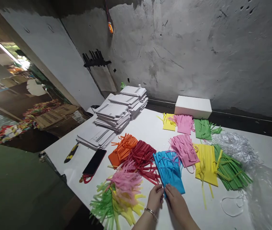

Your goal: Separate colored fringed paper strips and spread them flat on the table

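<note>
A blue fringed tassel bundle lies on the table in front of me, its strips pointing away and its flat end towards me. At its lower left corner my left hand is closed with curled fingers; what sits in the pinch is too small to make out. My right hand presses its fingers together on the lower left edge of the blue bundle, thumb hidden. Touching the bundle's upper right is a pink fringed bundle. A dark red one lies to its left, beside an orange one.
Loose pink, yellow and green strips lie at front left. Yellow and green bundles lie right, near clear plastic and a white cord. Left are a phone, cutter knife and paper stacks. A white box stands behind.
</note>
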`<state>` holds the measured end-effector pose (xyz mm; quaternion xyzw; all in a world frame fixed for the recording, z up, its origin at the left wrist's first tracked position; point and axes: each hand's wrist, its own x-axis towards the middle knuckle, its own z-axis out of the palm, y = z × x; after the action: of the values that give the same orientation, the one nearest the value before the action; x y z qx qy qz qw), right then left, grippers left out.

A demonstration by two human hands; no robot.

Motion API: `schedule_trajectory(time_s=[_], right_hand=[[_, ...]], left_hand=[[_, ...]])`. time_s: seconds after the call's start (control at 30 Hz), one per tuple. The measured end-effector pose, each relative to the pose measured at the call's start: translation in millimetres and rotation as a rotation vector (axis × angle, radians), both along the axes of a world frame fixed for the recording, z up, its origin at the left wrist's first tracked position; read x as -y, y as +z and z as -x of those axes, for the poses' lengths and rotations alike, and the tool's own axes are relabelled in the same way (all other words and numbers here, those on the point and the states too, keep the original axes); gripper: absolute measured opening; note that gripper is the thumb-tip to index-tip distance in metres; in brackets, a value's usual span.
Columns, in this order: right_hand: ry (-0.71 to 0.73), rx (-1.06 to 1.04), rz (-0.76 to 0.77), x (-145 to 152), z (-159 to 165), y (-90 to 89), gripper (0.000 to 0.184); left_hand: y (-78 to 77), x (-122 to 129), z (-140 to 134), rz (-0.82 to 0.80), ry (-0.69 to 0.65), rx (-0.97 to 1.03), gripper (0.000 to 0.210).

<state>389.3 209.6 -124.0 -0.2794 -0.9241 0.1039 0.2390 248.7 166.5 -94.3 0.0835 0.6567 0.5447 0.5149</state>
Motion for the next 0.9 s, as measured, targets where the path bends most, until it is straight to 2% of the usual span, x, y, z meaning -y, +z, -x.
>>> schedule_trajectory(time_s=[0.1,0.17,0.27,0.4,0.6,0.7,0.8,0.9], right_hand=[[0.01,-0.054,0.03,1,0,-7.6,0.036],[0.025,-0.096,0.073,-1,-1,-6.7,0.031],[0.015,-0.151,0.174,-4,-3,3.5,0.026],[-0.022,-0.215,0.343,-6,-7,23.9,0.021],[-0.123,-0.236,0.553,-8,-22,43.9,0.018],[-0.199,-0.212,0.608,-12,-23,50.0,0.01],[-0.273,-0.169,0.627,-16,-16,56.7,0.023],[-0.328,-0.12,0.618,-18,-7,63.8,0.023]], left_hand=[[-2.2,6,-3,-0.004,0.02,0.093,0.047],[-3.0,10,-5,0.005,0.033,0.143,0.05],[-3.1,12,-5,0.033,0.027,0.205,0.051],[-0.4,9,-10,0.045,-0.029,0.324,0.041],[1.6,0,-27,-0.049,-0.005,0.435,0.04],[0.2,-1,-35,-0.116,0.034,0.422,0.044],[1.2,1,-40,-0.147,0.045,0.413,0.042],[5.9,3,-43,-0.154,0.027,0.435,0.041]])
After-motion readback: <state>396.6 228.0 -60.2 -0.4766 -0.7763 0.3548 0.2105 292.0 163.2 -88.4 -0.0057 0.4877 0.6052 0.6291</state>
